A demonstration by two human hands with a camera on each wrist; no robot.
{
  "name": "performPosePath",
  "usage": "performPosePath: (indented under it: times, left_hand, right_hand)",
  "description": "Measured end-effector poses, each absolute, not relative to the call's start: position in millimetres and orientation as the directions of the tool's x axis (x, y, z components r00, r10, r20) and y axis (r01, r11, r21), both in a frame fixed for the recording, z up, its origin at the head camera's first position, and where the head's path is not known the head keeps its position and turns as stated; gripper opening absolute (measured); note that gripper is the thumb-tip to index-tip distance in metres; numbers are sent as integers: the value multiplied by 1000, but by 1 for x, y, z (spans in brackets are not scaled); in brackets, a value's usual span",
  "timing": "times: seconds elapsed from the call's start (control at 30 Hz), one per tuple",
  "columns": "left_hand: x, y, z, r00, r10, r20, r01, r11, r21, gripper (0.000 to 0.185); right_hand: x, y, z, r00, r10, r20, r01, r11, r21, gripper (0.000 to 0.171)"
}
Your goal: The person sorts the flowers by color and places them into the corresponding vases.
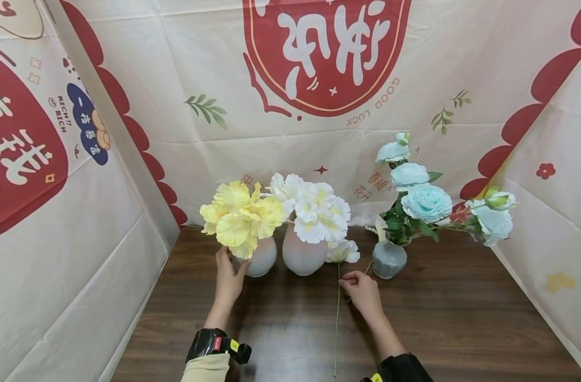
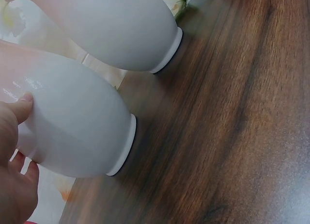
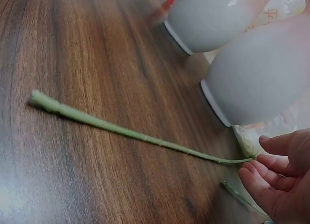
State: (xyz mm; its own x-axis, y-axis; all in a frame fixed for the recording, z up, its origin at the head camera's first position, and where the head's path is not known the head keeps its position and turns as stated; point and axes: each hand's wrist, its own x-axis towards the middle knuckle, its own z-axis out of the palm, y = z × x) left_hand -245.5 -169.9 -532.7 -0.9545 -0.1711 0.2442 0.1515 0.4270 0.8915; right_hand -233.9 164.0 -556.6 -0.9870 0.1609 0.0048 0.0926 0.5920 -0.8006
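1. Your left hand (image 1: 229,278) curls around the left vase (image 1: 261,258), thumb and fingers against its white body, steadying it under the yellow flowers (image 1: 240,217).
2. Your right hand (image 1: 362,291) pinches the thin green stem of a loose white flower (image 1: 343,251). The flower lies flat on the wooden table (image 1: 462,323), with its head just beside the middle vase (image 1: 303,254).
3. Progress, judged from the layout: three vases are already filled. The yellow blooms stand on the left, the white flowers (image 1: 314,209) in the middle, and the blue roses (image 1: 426,201) in the grey vase (image 1: 388,259). The loose flower remains to be placed, and a second stem may lie by your right hand.
4. Readable writing: the backdrop (image 1: 319,79) carries "GOOD LUCK", printed upside down, and "RICH!! RICH" appears on the left panel. The large white characters are also inverted.
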Motion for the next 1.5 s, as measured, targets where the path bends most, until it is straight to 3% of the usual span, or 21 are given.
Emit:
performPosePath:
  times: [0.37, 0.77, 1.17, 1.5]
  left_hand:
    - [-244, -168, -531, -956, -166, 241, 153, 418, 896, 75]
    - [-243, -168, -530, -954, -171, 245, 156, 413, 897, 74]
    - [-244, -168, -535, -947, -176, 267, 172, 423, 889, 72]
    - [-243, -169, -531, -951, -168, 259, 169, 420, 892, 72]
  right_hand:
    - [-242, 164, -562, -982, 165, -91, 178, 662, -728, 20]
    - [-257, 160, -566, -983, 140, -116, 181, 778, -602, 14]
    - [-257, 163, -568, -967, 185, -177, 256, 700, -667, 16]
    - [-250, 168, -562, -965, 230, -126, 239, 572, -785, 15]
